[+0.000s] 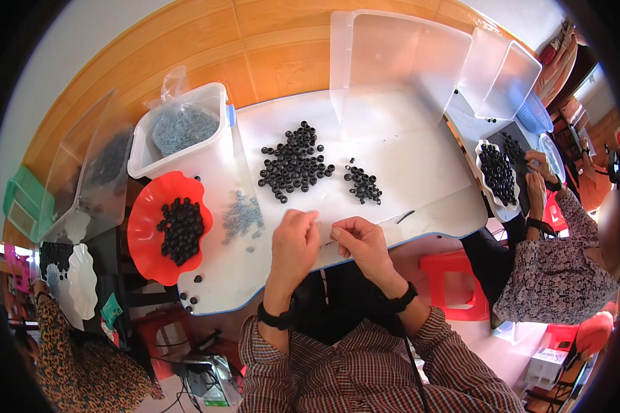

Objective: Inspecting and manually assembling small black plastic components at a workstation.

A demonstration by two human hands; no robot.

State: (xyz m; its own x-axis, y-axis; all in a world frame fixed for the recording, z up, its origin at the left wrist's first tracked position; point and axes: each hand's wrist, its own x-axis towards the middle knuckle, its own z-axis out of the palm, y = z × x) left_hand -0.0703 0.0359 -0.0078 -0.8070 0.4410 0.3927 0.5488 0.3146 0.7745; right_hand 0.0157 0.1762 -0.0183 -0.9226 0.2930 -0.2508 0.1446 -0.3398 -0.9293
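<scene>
Both my hands are just above the near edge of the white table (420, 165). My left hand (295, 246) has its fingers curled in, and what they hold, if anything, is hidden. Thumb and forefinger of my right hand (365, 249) are pinched together on something too small to make out. Beyond my left hand spreads a large pile of round black pieces with holes (296, 165). A pile of smaller black pieces (364, 186) lies to its right. Small grey-blue pieces (242, 217) are scattered left of my hands.
A red scalloped bowl (143, 230) at the left holds black pieces. Behind it, a white bin (224, 138) contains a bag of grey-blue pieces. Translucent plastic panels (399, 69) stand at the back. Co-workers sit on both sides; a red stool (448, 272) is at the right.
</scene>
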